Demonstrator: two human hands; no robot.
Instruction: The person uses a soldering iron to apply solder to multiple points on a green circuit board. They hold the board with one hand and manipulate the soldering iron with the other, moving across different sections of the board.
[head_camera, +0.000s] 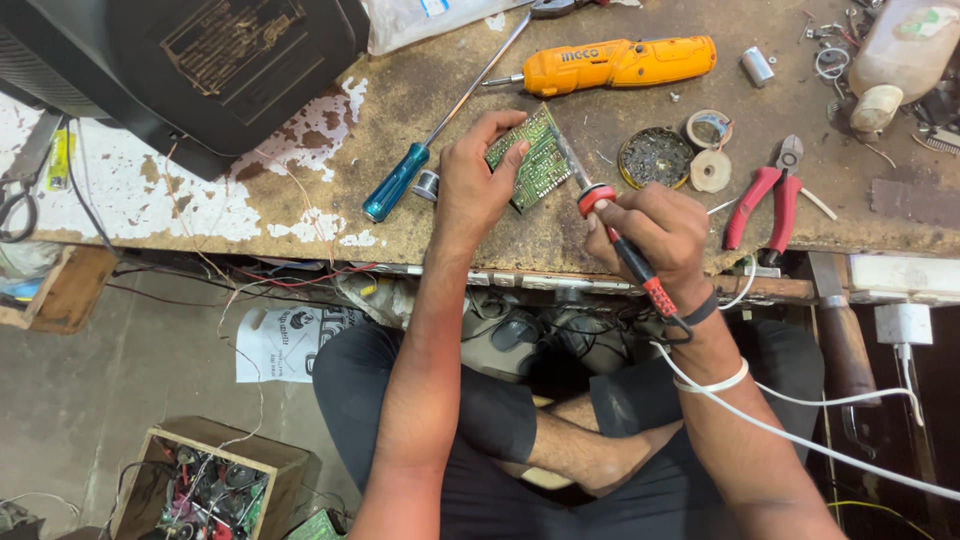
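My left hand (472, 185) grips a green circuit board (538, 160), tilting it up on the worn workbench (300, 215). My right hand (655, 235) holds a red and black soldering iron (625, 250) like a pen. Its metal tip rests against the board's right edge. A white cable (790, 430) runs from the iron past my wrist to the lower right.
A blue-handled screwdriver (400, 180) lies left of the board, an orange electric screwdriver (620, 65) behind it. A round tin (655, 157), tape rolls (710, 150) and red pliers (765, 195) sit to the right. A black appliance (200, 70) fills the back left. A box of parts (205, 480) stands on the floor.
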